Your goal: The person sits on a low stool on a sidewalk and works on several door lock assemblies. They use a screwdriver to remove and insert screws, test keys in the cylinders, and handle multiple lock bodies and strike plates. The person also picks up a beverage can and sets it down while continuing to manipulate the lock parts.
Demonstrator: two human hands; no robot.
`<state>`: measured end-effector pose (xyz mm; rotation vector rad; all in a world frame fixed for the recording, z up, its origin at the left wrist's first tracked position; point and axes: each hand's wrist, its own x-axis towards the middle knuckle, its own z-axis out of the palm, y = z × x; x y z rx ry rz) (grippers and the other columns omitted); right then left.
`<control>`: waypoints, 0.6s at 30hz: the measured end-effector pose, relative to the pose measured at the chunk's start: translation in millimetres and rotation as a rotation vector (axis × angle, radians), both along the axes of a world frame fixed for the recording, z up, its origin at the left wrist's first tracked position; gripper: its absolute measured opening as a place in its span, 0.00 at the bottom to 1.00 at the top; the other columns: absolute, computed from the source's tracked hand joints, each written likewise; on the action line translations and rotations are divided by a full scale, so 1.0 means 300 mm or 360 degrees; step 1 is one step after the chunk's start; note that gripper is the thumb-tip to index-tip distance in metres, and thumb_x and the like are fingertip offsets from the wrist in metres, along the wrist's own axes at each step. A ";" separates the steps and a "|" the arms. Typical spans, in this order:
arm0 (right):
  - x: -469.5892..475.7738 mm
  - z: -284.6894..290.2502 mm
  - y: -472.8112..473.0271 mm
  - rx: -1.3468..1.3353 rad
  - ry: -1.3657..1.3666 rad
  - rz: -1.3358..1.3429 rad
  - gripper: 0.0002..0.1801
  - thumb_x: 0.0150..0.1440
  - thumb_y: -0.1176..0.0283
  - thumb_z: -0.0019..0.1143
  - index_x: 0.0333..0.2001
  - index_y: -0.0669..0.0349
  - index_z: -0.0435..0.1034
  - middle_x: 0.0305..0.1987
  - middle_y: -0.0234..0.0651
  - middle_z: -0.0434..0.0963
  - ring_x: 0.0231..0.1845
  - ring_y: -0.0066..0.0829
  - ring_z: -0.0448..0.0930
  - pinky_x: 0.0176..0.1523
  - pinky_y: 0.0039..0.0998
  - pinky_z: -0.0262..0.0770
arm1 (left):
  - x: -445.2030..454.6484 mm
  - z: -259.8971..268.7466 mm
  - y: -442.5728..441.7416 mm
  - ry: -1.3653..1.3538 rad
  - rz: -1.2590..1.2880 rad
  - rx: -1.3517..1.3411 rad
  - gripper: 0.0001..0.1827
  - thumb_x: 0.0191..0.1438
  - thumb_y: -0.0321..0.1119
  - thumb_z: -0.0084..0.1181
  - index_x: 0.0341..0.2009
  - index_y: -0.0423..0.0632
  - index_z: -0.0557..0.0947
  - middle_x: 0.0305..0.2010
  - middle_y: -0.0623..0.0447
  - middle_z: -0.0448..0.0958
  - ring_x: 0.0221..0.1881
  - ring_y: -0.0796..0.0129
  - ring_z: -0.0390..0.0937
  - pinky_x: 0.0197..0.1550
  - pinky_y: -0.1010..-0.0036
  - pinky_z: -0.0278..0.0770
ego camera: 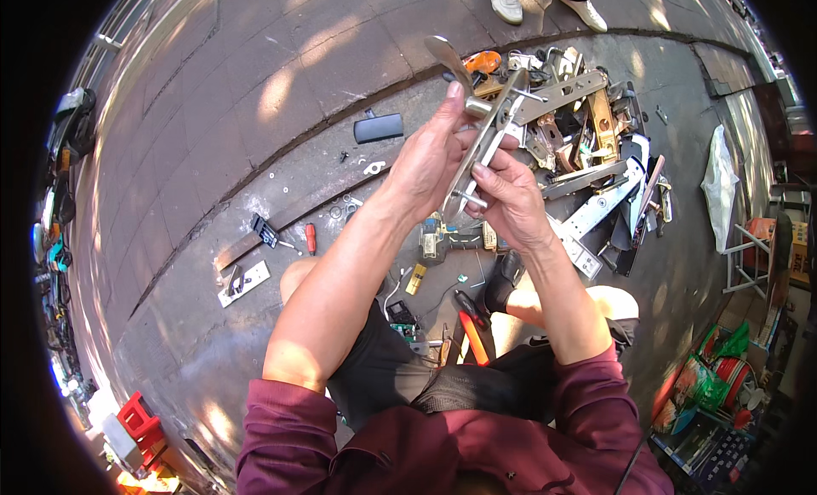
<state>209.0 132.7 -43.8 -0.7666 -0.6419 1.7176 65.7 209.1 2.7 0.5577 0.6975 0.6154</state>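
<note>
Raised before me is a metal door-handle plate (477, 149) with a lever (450, 57) at its upper end. My left hand (431, 153) grips it from the left, thumb up by the lever's neck. On the lower right side, my right hand (510, 192) pinches the plate's edge between thumb and fingers. Screw posts stick out from the plate near both ends. Below the hands lies a cordless drill (437, 238), partly hidden by my left forearm. A brass lock cylinder (415, 279) rests on the ground near it.
A heap of lock plates and handles (574, 137) covers the ground at upper right. Left of me are a red-handled screwdriver (311, 238), a bit set (265, 231) and a dark cover (378, 128). Another person's shoes (506, 5) stand beyond. A folding stool (747, 259) is at right.
</note>
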 end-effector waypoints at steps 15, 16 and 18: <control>0.173 0.249 -0.001 0.0200 -0.1136 -0.0130 0.24 0.73 0.55 0.46 0.47 0.68 0.76 0.38 0.37 0.82 0.37 0.24 0.82 0.45 0.26 0.79 | -0.106 -0.011 -0.013 0.0191 0.0117 0.1014 0.21 0.74 0.53 0.44 0.50 0.46 0.72 0.36 0.48 0.82 0.31 0.70 0.81 0.34 0.76 0.83; 0.189 0.246 0.006 0.0243 -0.1104 -0.0074 0.28 0.74 0.51 0.42 0.47 0.70 0.75 0.40 0.39 0.82 0.37 0.25 0.81 0.47 0.27 0.79 | -0.109 -0.017 -0.015 0.0234 0.0072 0.1093 0.20 0.74 0.51 0.45 0.51 0.46 0.72 0.35 0.48 0.81 0.32 0.72 0.80 0.34 0.76 0.81; 0.193 0.222 0.018 0.0215 -0.1039 0.0088 0.29 0.75 0.51 0.41 0.47 0.70 0.76 0.38 0.38 0.82 0.37 0.26 0.81 0.47 0.28 0.79 | -0.106 -0.027 -0.028 0.0397 0.0008 0.1126 0.19 0.74 0.51 0.45 0.53 0.47 0.72 0.35 0.49 0.81 0.31 0.73 0.79 0.33 0.76 0.80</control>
